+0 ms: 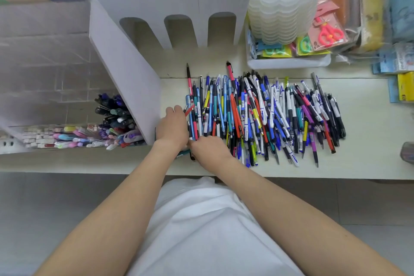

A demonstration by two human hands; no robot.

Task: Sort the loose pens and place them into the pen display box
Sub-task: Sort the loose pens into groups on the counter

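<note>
My left fingers (178, 110) pinch red pen (189, 110); right hand (210, 150) fingers hidden, grip untellable. Pens (268, 114) beside: light, stiff, slick; take mid-barrel.

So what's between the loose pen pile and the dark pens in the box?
In the head view, the box's white side wall, with the left hand beside it.

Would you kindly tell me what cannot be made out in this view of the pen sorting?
Head view only:
- Left hand: its back hides what the fingers grip.
- Right hand: its back covers the pens beneath.
- Pile of pens: barrel print too small.
- Display box: upper compartments blurred.
- Dark object: cut by the right edge.
</note>
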